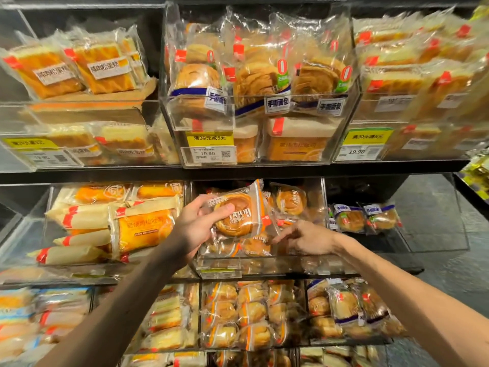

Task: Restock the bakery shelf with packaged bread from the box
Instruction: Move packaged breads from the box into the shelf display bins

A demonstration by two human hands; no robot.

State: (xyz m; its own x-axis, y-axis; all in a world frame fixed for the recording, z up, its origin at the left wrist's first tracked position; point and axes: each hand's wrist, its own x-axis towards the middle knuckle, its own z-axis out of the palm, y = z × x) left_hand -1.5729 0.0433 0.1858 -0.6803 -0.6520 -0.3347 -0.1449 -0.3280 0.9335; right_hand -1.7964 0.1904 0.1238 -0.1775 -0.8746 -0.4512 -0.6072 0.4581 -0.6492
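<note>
Bakery shelf [105,176]. Clear middle bin [291,263], part-filled. Over bin front: bread packet [243,207], gripped by left hand [195,226], thumb across its face. At bin right: right hand [309,238], fingers half-curled at wrapper edge, grip not discernible.

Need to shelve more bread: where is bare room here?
The middle right bin is bare right of its two blue packs. The upper left bin has headroom. The centre bin, where the left hand holds a bun pack, and the upper centre bin are packed.
</note>
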